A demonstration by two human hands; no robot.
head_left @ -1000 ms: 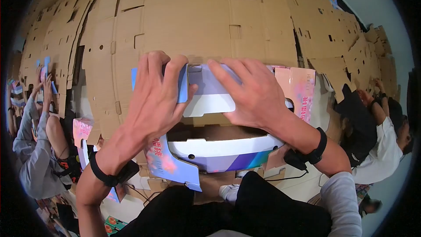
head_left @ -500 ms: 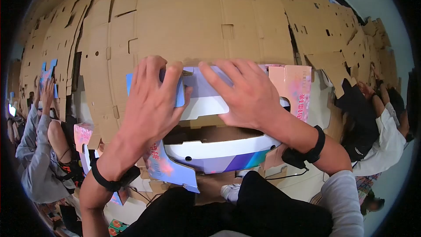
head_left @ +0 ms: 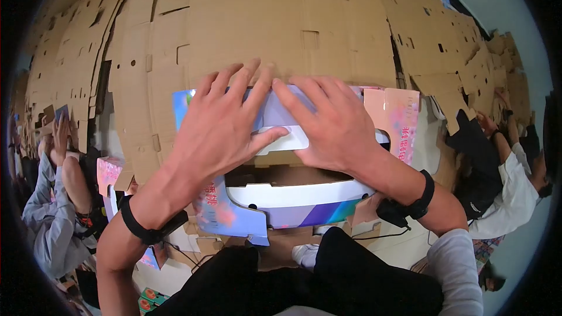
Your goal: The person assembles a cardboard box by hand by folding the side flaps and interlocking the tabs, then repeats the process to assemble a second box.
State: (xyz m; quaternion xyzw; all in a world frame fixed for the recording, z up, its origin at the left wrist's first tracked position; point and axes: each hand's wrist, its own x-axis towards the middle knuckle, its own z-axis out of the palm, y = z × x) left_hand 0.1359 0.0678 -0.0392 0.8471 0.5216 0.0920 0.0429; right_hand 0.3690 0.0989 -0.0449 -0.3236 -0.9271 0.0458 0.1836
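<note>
A printed cardboard box with pink, blue and purple sides stands in front of my body, partly folded, its brown inside showing through a wide opening. My left hand lies on the far left part of the box, fingers spread and thumb stretched along the white flap. Beside it, my right hand is wrapped over the purple far panel, its thumb low by the white flap. A pink corner panel sticks out to the right of that hand. My palms hide much of the box's far side.
Brown cardboard sheets with slots cover the surface ahead. Another pink printed box stands at the left. One person works at the far left with raised hands, another sits at the right. Cables run near my wrists.
My left hand has loosened from its bent grip at the box's far left corner; its fingers have spread and its thumb has swung right onto the white flap. My right hand has barely moved.
</note>
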